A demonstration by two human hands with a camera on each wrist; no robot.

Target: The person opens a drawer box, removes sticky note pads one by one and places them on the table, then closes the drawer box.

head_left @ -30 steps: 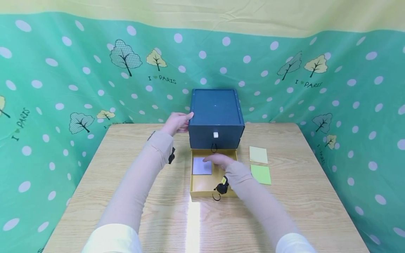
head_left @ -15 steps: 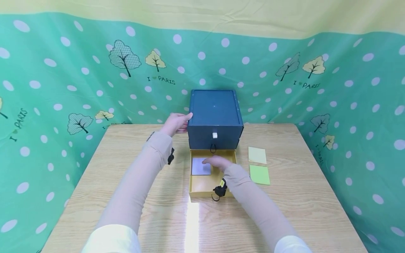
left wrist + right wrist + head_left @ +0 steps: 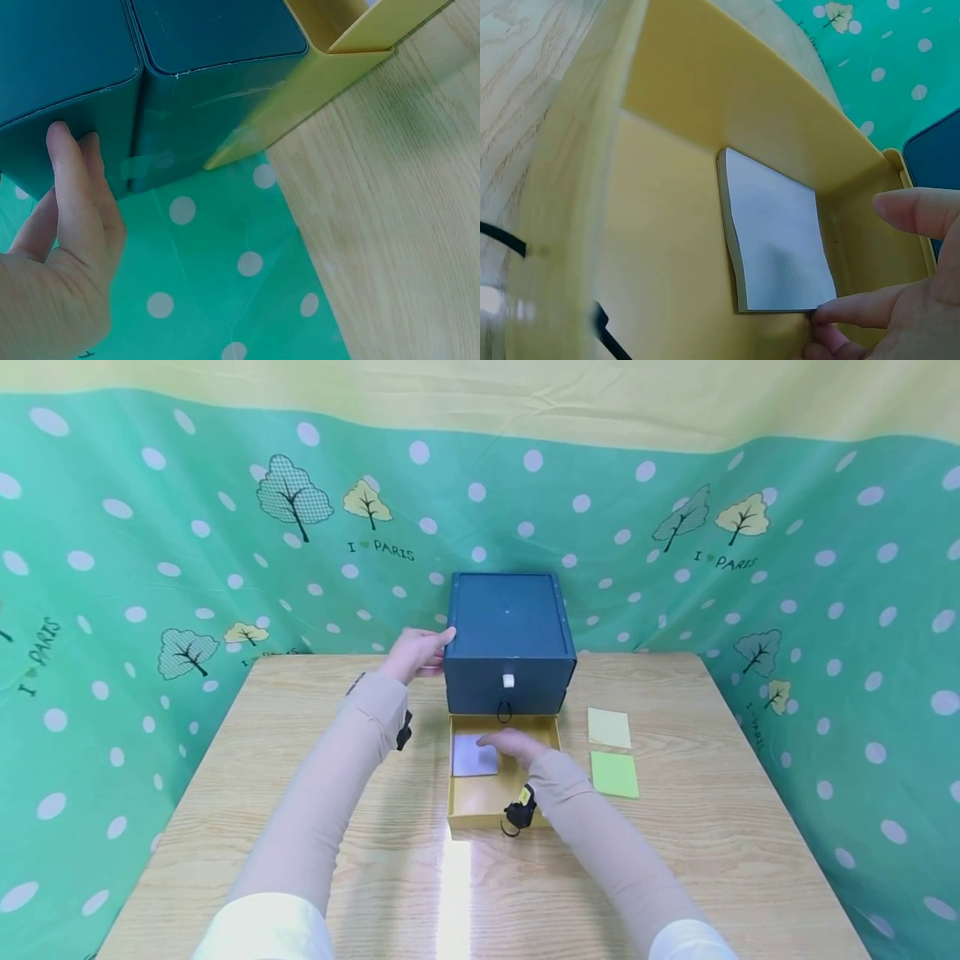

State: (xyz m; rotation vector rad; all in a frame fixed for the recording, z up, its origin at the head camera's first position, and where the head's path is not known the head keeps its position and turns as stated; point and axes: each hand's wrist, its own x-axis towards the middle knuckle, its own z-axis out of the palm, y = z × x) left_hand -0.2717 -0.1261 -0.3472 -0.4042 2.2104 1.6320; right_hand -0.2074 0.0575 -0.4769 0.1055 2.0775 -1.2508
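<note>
A dark blue drawer box point(image 3: 510, 618) stands at the back of the table, its lower yellow drawer point(image 3: 476, 800) pulled out toward me. My left hand point(image 3: 411, 653) rests against the box's left side. In the left wrist view its fingers point(image 3: 73, 184) lie nearly straight on the blue wall. Inside the drawer, at the left, lies a pale purple sticky note pad point(image 3: 468, 758). My right hand point(image 3: 517, 744) reaches in over it. In the right wrist view the index fingertip touches the corner of the pad point(image 3: 774, 232), while the thumb point(image 3: 907, 210) is held apart above.
Right of the drawer, a pale yellow sticky note pad point(image 3: 609, 727) and a green one point(image 3: 614, 775) lie on the wooden table point(image 3: 720, 827). A white knob point(image 3: 508, 681) sits on the upper drawer's front. Black loops hang at the drawer fronts. A green dotted curtain surrounds the table.
The head view has shifted very slightly. Both hands keep nearly the same places, left at the box and right at the purple pad in the drawer.
</note>
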